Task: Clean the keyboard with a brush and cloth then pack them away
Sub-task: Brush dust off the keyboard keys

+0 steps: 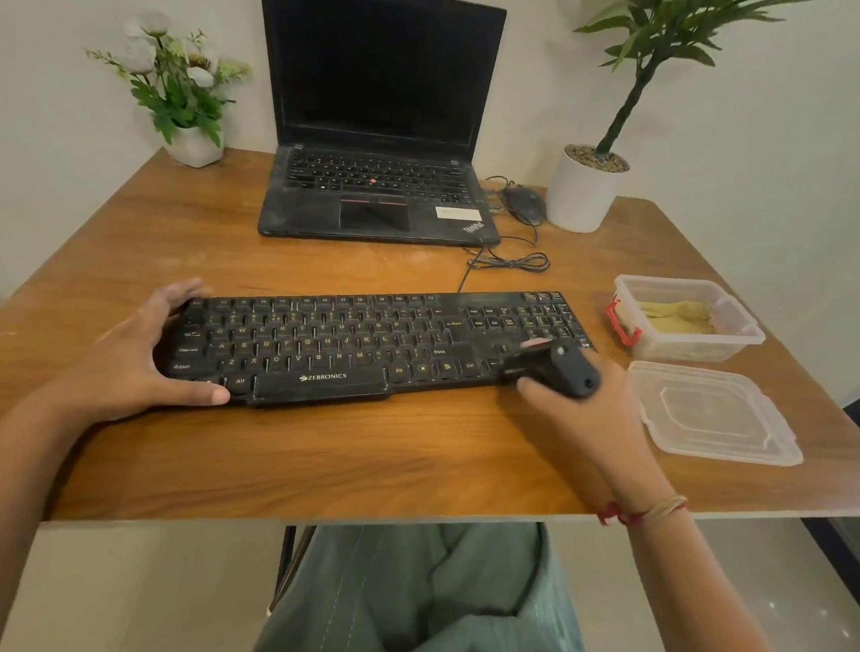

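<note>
At 5 o'clock on the table (324, 452), the right hand (587, 416) is gripping a black brush (562, 364), which is touching the keyboard (347, 342) at its near right corner. A clear lid (712, 411) is lying at 4 o'clock. The left hand (127, 365), at 8 o'clock, is gripping the keyboard's left end (thumb on the near edge, fingers over the far corner). At 3 o'clock the cloth (677, 316) is sitting in an open box (692, 282). A laptop (377, 139) is standing at 12 o'clock.
</note>
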`<action>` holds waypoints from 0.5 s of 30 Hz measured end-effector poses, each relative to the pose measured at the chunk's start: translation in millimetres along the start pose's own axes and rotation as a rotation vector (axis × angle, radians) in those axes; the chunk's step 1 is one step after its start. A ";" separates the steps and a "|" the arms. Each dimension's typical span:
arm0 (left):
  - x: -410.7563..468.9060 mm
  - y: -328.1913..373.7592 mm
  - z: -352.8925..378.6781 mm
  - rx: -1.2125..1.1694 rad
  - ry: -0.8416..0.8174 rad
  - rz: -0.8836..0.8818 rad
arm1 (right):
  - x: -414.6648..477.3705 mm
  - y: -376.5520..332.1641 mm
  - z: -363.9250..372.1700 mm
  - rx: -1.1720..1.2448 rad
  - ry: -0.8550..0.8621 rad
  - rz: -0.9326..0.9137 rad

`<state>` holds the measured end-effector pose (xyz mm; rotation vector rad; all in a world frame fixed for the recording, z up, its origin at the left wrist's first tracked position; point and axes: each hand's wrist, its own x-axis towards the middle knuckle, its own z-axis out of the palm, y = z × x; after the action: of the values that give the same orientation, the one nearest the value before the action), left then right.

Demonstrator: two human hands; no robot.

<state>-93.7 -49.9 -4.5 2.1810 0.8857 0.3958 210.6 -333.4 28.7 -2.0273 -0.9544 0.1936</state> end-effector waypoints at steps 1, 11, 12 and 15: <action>0.3 -0.4 -0.1 -0.004 -0.002 -0.002 | -1.5 -1.3 1.3 0.017 -0.068 0.001; 5.3 -12.2 0.7 -0.080 -0.010 0.015 | 5.9 5.3 -8.5 0.046 0.079 0.103; 5.7 -12.2 1.0 -0.084 -0.011 0.013 | 3.4 1.2 -8.4 0.060 0.009 0.102; 5.8 -14.7 1.2 -0.089 -0.007 0.016 | 16.3 6.3 -21.1 0.049 0.157 0.103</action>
<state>-95.9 -39.2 -16.0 2.1076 0.8313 0.4277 235.0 -337.8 40.2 -2.0160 -0.7418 0.1102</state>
